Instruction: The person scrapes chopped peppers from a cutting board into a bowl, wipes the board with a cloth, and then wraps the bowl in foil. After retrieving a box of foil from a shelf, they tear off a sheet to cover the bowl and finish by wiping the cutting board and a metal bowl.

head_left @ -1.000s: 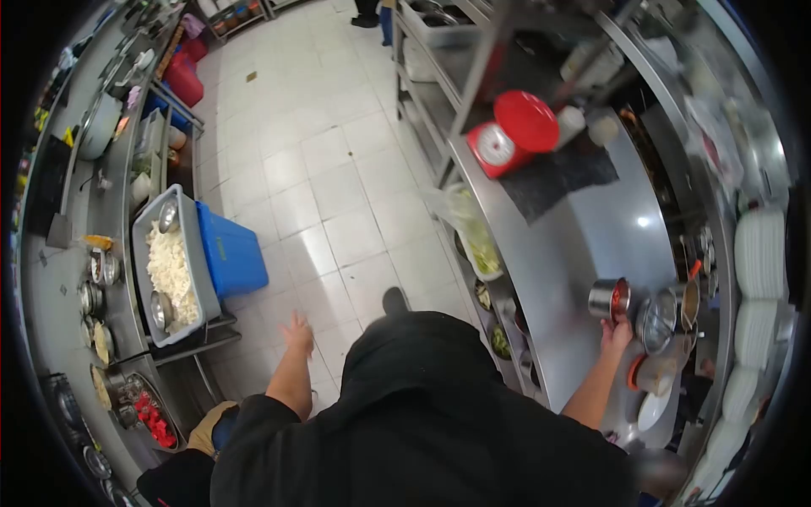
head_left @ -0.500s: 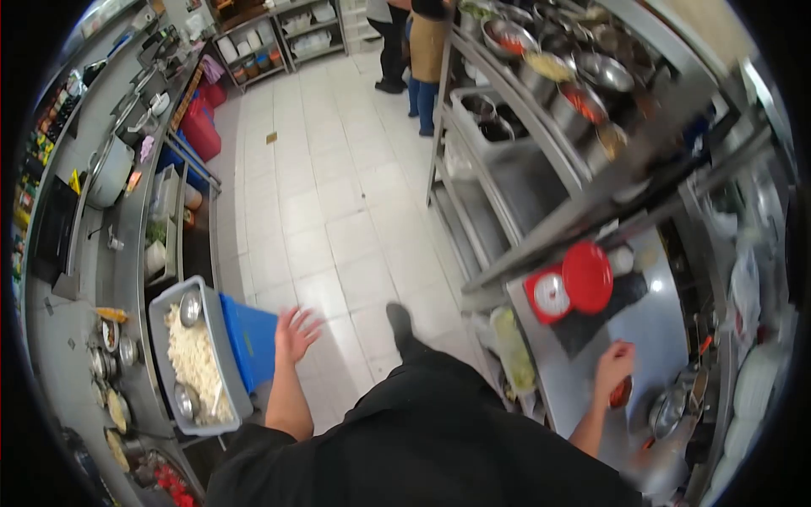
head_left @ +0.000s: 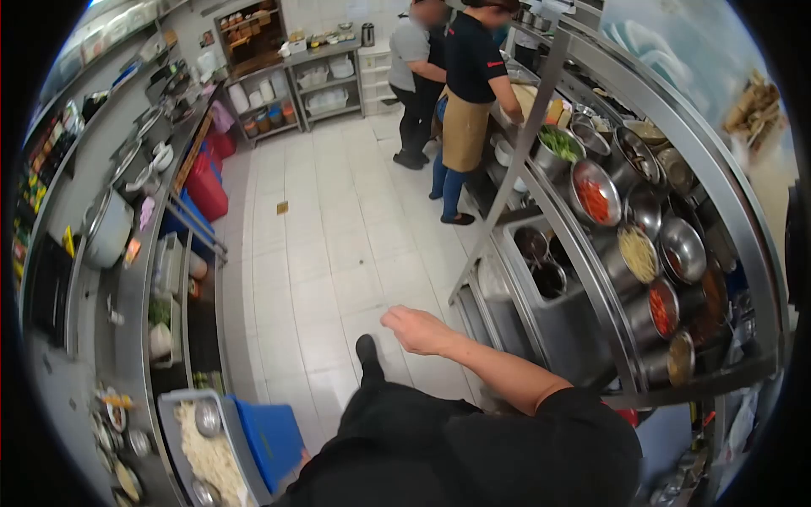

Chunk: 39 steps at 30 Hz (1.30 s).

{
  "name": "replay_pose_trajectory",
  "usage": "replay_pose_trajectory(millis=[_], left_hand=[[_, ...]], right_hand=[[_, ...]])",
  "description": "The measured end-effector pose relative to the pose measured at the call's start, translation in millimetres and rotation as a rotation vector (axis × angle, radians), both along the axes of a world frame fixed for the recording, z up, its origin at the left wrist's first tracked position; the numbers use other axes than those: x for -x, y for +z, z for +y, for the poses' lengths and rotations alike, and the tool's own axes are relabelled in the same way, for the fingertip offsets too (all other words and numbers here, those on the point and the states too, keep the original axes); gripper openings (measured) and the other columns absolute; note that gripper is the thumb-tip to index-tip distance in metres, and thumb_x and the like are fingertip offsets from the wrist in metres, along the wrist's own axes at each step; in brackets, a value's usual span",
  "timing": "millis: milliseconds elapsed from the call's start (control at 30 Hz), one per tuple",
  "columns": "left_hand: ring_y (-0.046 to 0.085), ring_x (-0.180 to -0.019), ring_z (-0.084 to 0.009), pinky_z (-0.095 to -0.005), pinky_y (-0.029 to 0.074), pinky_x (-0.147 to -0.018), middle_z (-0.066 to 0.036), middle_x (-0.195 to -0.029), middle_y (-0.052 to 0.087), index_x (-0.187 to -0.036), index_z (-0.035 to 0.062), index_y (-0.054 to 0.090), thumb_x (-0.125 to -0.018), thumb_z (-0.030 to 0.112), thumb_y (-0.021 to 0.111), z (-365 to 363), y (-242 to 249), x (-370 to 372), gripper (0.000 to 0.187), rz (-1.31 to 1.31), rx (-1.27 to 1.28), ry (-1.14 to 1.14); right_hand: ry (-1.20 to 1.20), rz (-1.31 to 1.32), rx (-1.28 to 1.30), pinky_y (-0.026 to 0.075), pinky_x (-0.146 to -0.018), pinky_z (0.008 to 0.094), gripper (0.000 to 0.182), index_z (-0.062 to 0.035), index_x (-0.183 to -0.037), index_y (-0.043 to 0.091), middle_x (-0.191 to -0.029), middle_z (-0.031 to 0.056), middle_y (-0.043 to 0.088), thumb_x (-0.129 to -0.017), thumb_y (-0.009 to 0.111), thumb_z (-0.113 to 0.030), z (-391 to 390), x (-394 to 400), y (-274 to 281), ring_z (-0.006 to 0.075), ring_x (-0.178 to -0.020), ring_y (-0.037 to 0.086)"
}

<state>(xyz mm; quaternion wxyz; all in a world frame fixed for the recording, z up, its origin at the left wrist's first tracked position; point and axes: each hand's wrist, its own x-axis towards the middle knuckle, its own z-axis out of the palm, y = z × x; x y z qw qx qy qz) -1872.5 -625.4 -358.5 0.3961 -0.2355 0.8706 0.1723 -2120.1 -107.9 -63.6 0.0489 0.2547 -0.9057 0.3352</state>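
My right hand (head_left: 414,329) is held out in front of my body over the tiled floor (head_left: 321,279), its fingers curled in and nothing showing in them. Only a sliver of my left hand (head_left: 304,458) shows, low beside the blue bin (head_left: 269,435); its fingers are hidden. Left of that bin stands a grey tub (head_left: 234,439) of pale shredded food (head_left: 203,452) with metal bowls (head_left: 209,417) in it. My foot (head_left: 368,355) is forward on the tiles.
Along my right runs a metal rack (head_left: 583,279) with bowls of carrot strips (head_left: 596,201) and other cut food. Two people stand ahead, one in a tan apron (head_left: 467,135). A long steel counter (head_left: 144,279) with pots (head_left: 110,228) lines the left. Red bins (head_left: 205,186) stand beneath it.
My right hand has swung from the side counter to the front of my body. My left hand has dropped back almost out of view. The view has tilted up, showing more of the two people.
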Motion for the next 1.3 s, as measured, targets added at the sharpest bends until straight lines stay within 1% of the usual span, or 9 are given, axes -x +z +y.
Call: replay_pose_trajectory(millis=[433,667,767,833,900,1033,1100,1233,1300], left_hand=[[0.054,-0.137,-0.0383,-0.0440,0.045,-0.114,-0.027,-0.147,0.055,-0.147,-0.0115,0.043,-0.070,0.074,0.081,65,-5,628,0.121,-0.004,-0.008,-0.739],[0.067,-0.112,-0.0408,-0.0474,0.054,-0.096,-0.027,-0.118,0.070,-0.118,-0.0059,0.067,-0.088,0.038,0.076,302,73,954,0.054,0.720,-0.177,-0.665],[0.071,-0.104,-0.0402,-0.0452,0.056,-0.092,-0.026,-0.110,0.073,-0.117,-0.0060,0.068,-0.088,0.032,0.076,436,96,974,0.049,0.743,-0.422,-0.654],[0.072,-0.104,-0.0378,-0.0439,0.057,-0.090,-0.025,-0.110,0.074,-0.117,-0.0030,0.069,-0.088,0.032,0.076,529,81,963,0.046,0.666,-0.585,-0.708],[0.071,-0.104,-0.0281,-0.0403,0.057,-0.087,-0.019,-0.111,0.075,-0.121,-0.0013,0.069,-0.092,0.030,0.075,622,88,927,0.043,0.389,-0.891,-0.840],[0.070,-0.094,-0.0180,-0.0325,0.055,-0.085,-0.010,-0.103,0.076,-0.116,-0.0005,0.071,-0.095,0.026,0.075,776,248,819,0.034,0.182,-1.198,-1.221],[0.067,-0.093,-0.0120,-0.0300,0.054,-0.085,-0.006,-0.100,0.074,-0.115,0.0000,0.071,-0.098,0.025,0.073,856,302,796,0.031,0.079,-1.449,-1.272],[0.066,-0.089,-0.0100,-0.0288,0.054,-0.083,-0.002,-0.095,0.074,-0.111,-0.0006,0.072,-0.101,0.023,0.069,1016,429,761,0.026,0.085,-1.833,-1.401],[0.066,-0.087,-0.0100,-0.0269,0.052,-0.077,-0.003,-0.096,0.074,-0.108,0.0024,0.072,-0.101,0.032,0.069,1085,491,739,0.031,0.032,-2.099,-1.368]], right_hand=[[-0.958,-0.914,-0.217,0.052,-0.091,0.0571,0.028,0.0040,-0.112,0.063,-0.114,0.0310,0.069,-0.090,0.054,-0.011,157,25,-169,0.0489,-0.108,0.065],[-1.074,-1.077,-0.214,0.053,-0.093,0.0544,0.030,-0.0005,-0.094,0.077,-0.106,0.0267,0.072,-0.086,0.056,-0.020,143,-42,-269,0.0447,-0.100,0.069],[-0.853,-0.957,-0.103,0.053,-0.087,0.0544,0.032,0.0003,-0.087,0.076,-0.093,0.0263,0.071,-0.089,0.058,-0.026,125,-25,-253,0.0461,-0.093,0.068],[-1.486,-1.017,-0.025,0.053,-0.092,0.0525,0.036,0.0030,-0.090,0.076,-0.102,0.0285,0.071,-0.089,0.060,-0.029,110,19,-217,0.0452,-0.102,0.069],[-1.095,-1.168,0.081,0.054,-0.093,0.0513,0.039,0.0063,-0.094,0.074,-0.108,0.0313,0.071,-0.088,0.060,-0.029,141,41,-244,0.0447,-0.106,0.069],[-1.255,-1.265,0.349,0.054,-0.089,0.0545,0.039,0.0077,-0.092,0.071,-0.107,0.0325,0.070,-0.092,0.054,-0.027,192,92,-282,0.0462,-0.101,0.069],[-1.451,-0.926,0.397,0.054,-0.063,0.0501,0.037,0.0022,-0.080,0.068,-0.074,0.0207,0.069,-0.094,0.051,-0.027,202,112,-281,0.0336,-0.063,0.069],[-1.287,-0.295,-0.243,0.055,-0.061,0.0500,0.027,-0.0003,-0.075,0.068,-0.064,0.0167,0.066,-0.087,0.057,-0.023,215,106,-378,0.0349,-0.055,0.066],[-1.516,-1.027,0.088,0.057,-0.082,0.0514,0.029,-0.0011,-0.086,0.074,-0.085,0.0204,0.072,-0.087,0.056,-0.024,199,119,-352,0.0352,-0.091,0.072]])
